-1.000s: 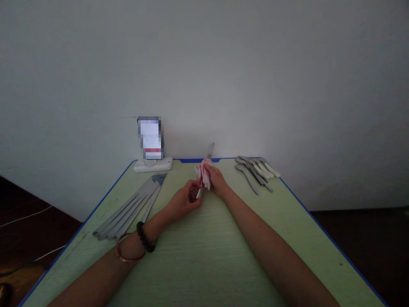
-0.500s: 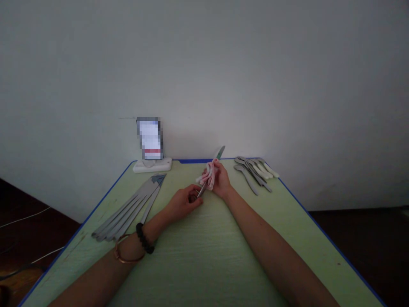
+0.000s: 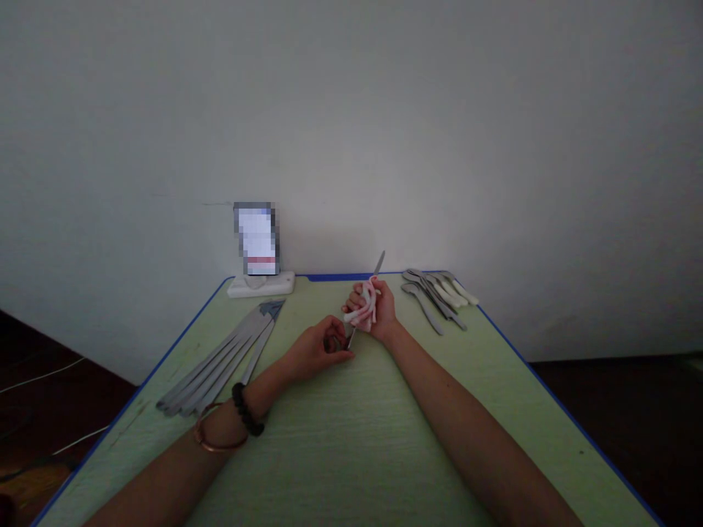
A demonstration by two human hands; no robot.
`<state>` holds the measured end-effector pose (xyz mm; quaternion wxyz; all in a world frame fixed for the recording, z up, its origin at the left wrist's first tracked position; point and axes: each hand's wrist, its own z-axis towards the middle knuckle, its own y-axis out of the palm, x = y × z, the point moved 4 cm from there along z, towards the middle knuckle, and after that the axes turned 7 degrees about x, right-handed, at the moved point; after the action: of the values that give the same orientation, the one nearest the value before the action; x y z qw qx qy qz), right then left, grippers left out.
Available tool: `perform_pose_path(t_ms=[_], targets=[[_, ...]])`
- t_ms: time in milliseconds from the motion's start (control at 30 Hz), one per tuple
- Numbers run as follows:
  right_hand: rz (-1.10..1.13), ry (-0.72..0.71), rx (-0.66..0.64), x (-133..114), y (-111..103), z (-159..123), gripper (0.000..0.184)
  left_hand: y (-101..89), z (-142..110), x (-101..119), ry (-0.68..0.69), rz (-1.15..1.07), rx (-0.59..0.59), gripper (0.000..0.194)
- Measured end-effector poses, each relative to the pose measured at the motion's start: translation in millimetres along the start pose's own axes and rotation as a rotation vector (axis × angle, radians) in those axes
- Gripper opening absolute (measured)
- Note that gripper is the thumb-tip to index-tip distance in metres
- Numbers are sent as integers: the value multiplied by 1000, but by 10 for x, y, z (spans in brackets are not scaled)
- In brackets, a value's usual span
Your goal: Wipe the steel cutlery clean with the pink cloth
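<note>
A table knife (image 3: pixel 379 263) slants up and away above the far middle of the table, its blade tip in front of the wall. My left hand (image 3: pixel 324 344) pinches the lower end of its handle between thumb and fingers. Around the knife's middle is a bunched pink and white cloth (image 3: pixel 365 306), gripped by my right hand (image 3: pixel 384 307), palm turned partly up. The cloth and fingers hide the knife's middle. Left of my hands lie several table knives (image 3: pixel 225 359) fanned out on the table. At the far right lies a group of spoons (image 3: pixel 436 289), some with white handles.
The green table (image 3: pixel 329 454) has a blue edge and meets a plain wall (image 3: pixel 351 132). At the back left, a phone (image 3: pixel 258 238) with a blurred screen stands on a white base (image 3: pixel 261 284). Thin cables (image 3: pixel 44 375) run across the floor on the left.
My right hand has rolled over so that its palm faces more upward, with the cloth still around the knife. The blade tip has shifted to the right. My left hand stays at the handle end.
</note>
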<state>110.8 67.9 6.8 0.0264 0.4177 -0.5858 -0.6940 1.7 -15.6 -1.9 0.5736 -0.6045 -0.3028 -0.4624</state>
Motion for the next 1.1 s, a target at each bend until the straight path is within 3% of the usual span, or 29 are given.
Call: perform_pose_path(t_ms=[267, 567, 933, 1100], targets=[[-136, 28, 34, 98, 15, 17, 26, -31, 6, -22, -22, 87, 72, 35], [-285, 107, 101, 197, -91, 80, 31, -28, 2, -12, 13, 140, 73, 30], [-441, 22, 289, 189, -116, 92, 31, -17, -8, 30, 49, 68, 38, 28], [-447, -7, 294, 191, -128, 95, 35, -17, 0, 11, 66, 68, 67, 24]])
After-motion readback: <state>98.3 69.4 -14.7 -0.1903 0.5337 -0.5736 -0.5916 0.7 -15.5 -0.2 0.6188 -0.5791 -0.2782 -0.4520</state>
